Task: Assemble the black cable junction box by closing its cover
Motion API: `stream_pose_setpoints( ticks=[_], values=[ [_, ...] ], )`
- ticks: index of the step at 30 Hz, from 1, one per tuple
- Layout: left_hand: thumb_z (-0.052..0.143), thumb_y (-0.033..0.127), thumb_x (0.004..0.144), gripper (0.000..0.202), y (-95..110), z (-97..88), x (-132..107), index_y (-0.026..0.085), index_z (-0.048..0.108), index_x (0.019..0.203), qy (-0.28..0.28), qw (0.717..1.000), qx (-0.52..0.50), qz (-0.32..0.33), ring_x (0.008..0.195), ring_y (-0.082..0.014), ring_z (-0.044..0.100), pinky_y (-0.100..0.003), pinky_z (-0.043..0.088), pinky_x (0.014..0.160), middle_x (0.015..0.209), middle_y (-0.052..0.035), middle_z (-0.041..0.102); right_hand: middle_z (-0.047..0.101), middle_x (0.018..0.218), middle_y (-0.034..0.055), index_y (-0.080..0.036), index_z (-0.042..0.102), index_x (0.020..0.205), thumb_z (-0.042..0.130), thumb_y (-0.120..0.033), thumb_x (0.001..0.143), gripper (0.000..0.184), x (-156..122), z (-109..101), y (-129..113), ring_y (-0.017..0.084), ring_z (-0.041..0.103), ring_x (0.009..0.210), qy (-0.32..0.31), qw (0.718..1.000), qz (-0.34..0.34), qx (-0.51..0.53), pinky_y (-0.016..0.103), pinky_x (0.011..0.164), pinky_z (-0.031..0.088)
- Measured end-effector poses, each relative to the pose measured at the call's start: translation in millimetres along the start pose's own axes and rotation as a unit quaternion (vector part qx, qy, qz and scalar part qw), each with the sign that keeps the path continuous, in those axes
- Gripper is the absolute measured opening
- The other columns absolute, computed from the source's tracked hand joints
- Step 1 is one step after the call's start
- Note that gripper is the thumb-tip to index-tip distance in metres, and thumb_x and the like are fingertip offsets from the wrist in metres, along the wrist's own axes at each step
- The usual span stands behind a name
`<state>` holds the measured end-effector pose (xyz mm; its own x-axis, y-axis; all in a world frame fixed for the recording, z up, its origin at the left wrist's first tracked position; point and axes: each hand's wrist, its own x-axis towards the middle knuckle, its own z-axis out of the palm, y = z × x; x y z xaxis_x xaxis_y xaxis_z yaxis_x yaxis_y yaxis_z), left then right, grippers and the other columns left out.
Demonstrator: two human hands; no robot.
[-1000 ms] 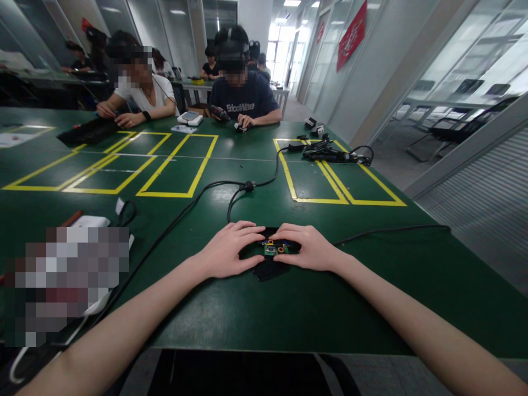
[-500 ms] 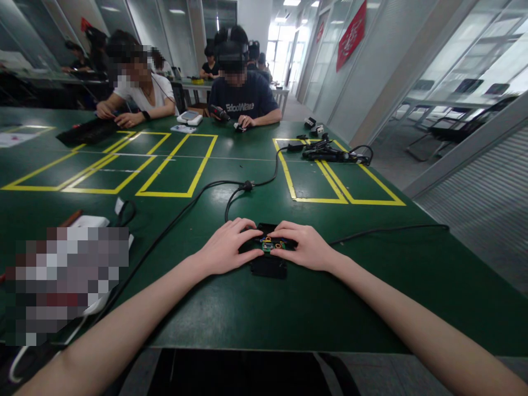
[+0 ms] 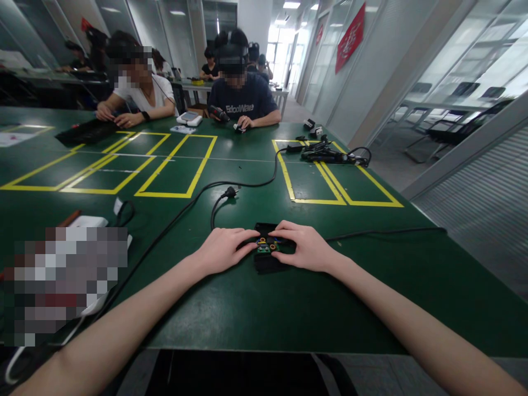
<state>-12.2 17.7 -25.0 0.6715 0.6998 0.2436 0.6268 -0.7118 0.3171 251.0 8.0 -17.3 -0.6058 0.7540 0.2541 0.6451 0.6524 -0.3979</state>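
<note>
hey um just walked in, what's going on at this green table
A person has the left hand and right hand at either end of a small green circuit board; how firmly they grip it is hard to tell. Black casing pieces show on its near and far sides. A black plug lies on the table beyond the left hand. Across the table, a co-worker holds a drill-like tool.

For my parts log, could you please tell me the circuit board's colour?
The circuit board is green, seen best in the head view.
</note>
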Motion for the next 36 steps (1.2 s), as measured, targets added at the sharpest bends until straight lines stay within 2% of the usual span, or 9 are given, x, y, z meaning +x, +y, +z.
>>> stream_pose_setpoints(
  ticks=[3,9,13,16,19,22,29,36],
  values=[
    [0.051,0.042,0.106,0.031,1.9,-0.3,1.0,0.025,0.067,0.127,-0.002,1.000,0.008,-0.009,0.088,-0.0203,0.076,-0.027,0.055,0.073,0.107,-0.0036,0.080,0.072,0.108,0.0073,-0.021,0.075,0.115,0.071,-0.029,0.086,0.031,1.3,3.3,-2.5,0.022,0.072,0.092,0.012,1.000,0.004,0.002,0.035,0.081,0.059],
    [0.056,0.044,0.104,0.026,2.0,-1.4,3.1,0.025,0.067,0.118,-0.006,0.999,0.027,-0.031,0.074,-0.0192,0.074,-0.025,0.049,0.064,0.086,0.0001,0.078,0.071,0.112,0.0095,-0.020,0.073,0.119,0.069,-0.029,0.088,0.033,2.3,12.3,-6.4,0.023,0.072,0.094,0.032,0.999,0.004,-0.015,0.036,0.082,0.059],
    [0.055,0.043,0.105,0.026,-2.4,-0.4,2.5,0.025,0.065,0.122,-0.002,1.000,0.012,-0.026,0.074,-0.0179,0.073,-0.025,0.050,0.067,0.091,0.0000,0.079,0.068,0.117,0.0096,-0.021,0.070,0.124,0.065,-0.030,0.091,0.034,2.1,11.3,-5.5,0.023,0.071,0.097,0.034,0.999,-0.006,-0.010,0.036,0.083,0.059],
    [0.053,0.040,0.106,0.027,-5.8,0.3,1.9,0.026,0.063,0.125,0.010,1.000,-0.002,-0.008,0.080,-0.0177,0.074,-0.026,0.052,0.071,0.103,-0.0015,0.079,0.066,0.122,0.0098,-0.022,0.066,0.122,0.059,-0.025,0.093,0.030,1.4,4.5,-2.5,0.019,0.069,0.089,0.043,0.999,-0.012,-0.002,0.033,0.078,0.056],
    [0.051,0.037,0.106,0.023,-6.9,-0.1,1.7,0.025,0.065,0.119,0.024,1.000,-0.013,0.003,0.082,-0.0176,0.074,-0.026,0.052,0.072,0.106,-0.0016,0.078,0.068,0.110,0.0069,-0.022,0.062,0.112,0.056,-0.019,0.091,0.022,0.4,-3.2,4.0,0.016,0.063,0.073,0.037,0.999,0.004,0.003,0.029,0.068,0.051],
    [0.051,0.036,0.106,0.022,-5.3,-1.8,1.4,0.023,0.067,0.112,0.042,0.999,-0.021,-0.005,0.076,-0.0163,0.071,-0.025,0.050,0.069,0.099,-0.0008,0.078,0.071,0.095,0.0041,-0.021,0.062,0.105,0.057,-0.019,0.089,0.017,-1.0,-7.0,11.4,0.015,0.061,0.067,0.020,1.000,0.017,0.014,0.028,0.063,0.047],
    [0.053,0.036,0.105,0.021,1.3,-8.5,-1.0,0.021,0.066,0.101,0.060,0.997,-0.038,-0.004,0.066,-0.0143,0.066,-0.024,0.043,0.061,0.092,-0.0006,0.076,0.077,0.107,0.0069,-0.020,0.067,0.119,0.048,-0.015,0.093,0.033,-3.9,-5.2,13.3,0.018,0.072,0.081,0.010,0.998,-0.029,0.050,0.031,0.075,0.054],
    [0.055,0.036,0.103,0.019,1.0,-8.6,-1.8,0.020,0.066,0.099,0.053,0.998,-0.041,0.001,0.069,-0.0148,0.067,-0.024,0.042,0.062,0.088,0.0001,0.075,0.079,0.103,0.0079,-0.018,0.072,0.113,0.056,-0.024,0.095,0.025,-3.7,-3.9,8.9,0.019,0.074,0.082,0.021,0.998,-0.014,0.064,0.029,0.074,0.057]
  ],
)
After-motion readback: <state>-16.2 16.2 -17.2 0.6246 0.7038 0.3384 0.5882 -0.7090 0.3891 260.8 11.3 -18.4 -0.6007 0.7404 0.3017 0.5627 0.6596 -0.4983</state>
